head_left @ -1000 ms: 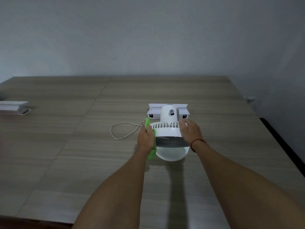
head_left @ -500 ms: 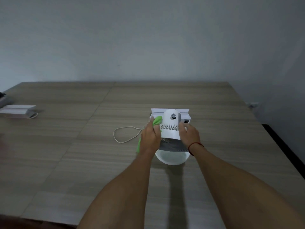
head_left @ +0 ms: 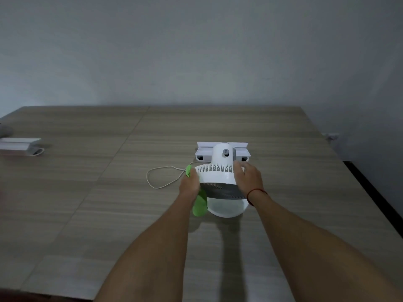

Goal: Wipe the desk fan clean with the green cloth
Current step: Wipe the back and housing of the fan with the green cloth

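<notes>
A white desk fan (head_left: 220, 177) stands on the wooden table (head_left: 109, 203), its motor housing facing up and back, its round head towards me. My left hand (head_left: 190, 185) presses the green cloth (head_left: 200, 205) against the fan's left side; cloth shows above the fingers and hangs below the palm. My right hand (head_left: 247, 176), a red string on its wrist, grips the fan's right side and holds it steady. The fan's front grille is hidden from me.
The fan's thin white cord (head_left: 161, 175) loops on the table to the left. A white box-like base (head_left: 222, 150) sits right behind the fan. Another white box (head_left: 18, 146) lies at the far left edge. The table's right edge drops to a dark floor.
My left hand slid with the cloth from the upper rear housing back down the fan's left side. The cloth now hangs lower. My right hand stayed on the right side.
</notes>
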Demonstrator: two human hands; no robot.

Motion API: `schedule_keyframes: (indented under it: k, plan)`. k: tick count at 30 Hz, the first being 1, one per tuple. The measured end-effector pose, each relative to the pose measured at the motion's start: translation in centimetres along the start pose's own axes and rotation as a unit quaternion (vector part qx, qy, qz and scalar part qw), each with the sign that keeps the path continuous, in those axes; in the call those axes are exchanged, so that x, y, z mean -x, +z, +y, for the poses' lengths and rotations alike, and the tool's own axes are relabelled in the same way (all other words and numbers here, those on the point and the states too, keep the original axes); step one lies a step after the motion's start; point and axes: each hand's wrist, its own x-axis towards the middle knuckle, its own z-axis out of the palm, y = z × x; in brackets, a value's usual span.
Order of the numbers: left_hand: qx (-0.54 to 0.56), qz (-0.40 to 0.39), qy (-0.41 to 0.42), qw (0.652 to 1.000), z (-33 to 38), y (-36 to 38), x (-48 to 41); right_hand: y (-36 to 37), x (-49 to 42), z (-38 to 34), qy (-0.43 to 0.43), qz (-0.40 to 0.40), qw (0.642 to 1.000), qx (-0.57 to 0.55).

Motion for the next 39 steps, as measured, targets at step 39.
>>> schedule_keyframes:
  k: [39]
  plan:
    - [-0.305, 0.078, 0.367, 0.875, 1.0, 1.2, 0.4, 1.4, -0.5, -0.2, -0.018, 0.026, 0.999, 0.020]
